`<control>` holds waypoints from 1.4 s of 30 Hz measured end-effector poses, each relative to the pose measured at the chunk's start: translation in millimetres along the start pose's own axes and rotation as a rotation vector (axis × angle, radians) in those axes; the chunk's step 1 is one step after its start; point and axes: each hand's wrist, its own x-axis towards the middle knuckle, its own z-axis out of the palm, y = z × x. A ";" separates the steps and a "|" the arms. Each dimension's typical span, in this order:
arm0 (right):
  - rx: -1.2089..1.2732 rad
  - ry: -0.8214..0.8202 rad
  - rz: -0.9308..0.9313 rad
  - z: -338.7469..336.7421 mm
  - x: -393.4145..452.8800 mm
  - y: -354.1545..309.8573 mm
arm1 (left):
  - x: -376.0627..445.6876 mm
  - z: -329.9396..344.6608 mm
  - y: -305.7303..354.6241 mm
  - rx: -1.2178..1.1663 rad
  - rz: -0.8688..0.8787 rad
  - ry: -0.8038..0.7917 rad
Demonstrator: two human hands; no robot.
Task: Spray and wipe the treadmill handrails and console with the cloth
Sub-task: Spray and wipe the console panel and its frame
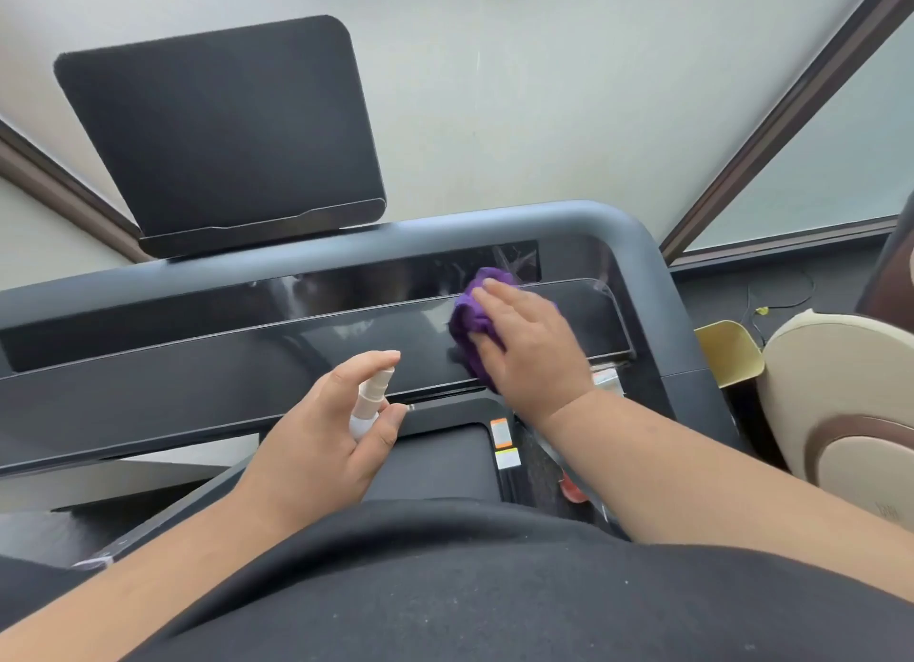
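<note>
The treadmill's glossy black console panel (247, 359) runs across the middle of the view, framed by a grey handrail bar (445, 226) that bends down at the right. My right hand (524, 349) lies flat with straight fingers on a bunched purple cloth (472, 315), pressing it onto the console's right part. My left hand (321, 443) grips a small white spray bottle (368, 404) just in front of the console's lower edge, index finger on top of the nozzle. A dark tablet holder (222, 132) stands above the bar at the left.
The black treadmill belt (435, 463) with orange and white warning labels (502, 443) lies below the console. A beige massage chair (841, 404) and a yellowish bin (727, 354) stand at the right. Frosted windows with brown frames (791, 107) are behind.
</note>
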 end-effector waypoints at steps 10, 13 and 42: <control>-0.132 -0.213 -0.005 -6.3 14.5 14.6 | 6.7 14.1 16.2 0.045 -0.027 -0.013; -0.181 -0.241 0.184 -26.6 8.2 46.1 | 6.5 16.9 17.3 0.043 -0.044 -0.005; -0.046 -0.387 -0.076 81.4 37.7 -129.6 | -108.6 -76.1 -49.9 0.073 -0.309 0.215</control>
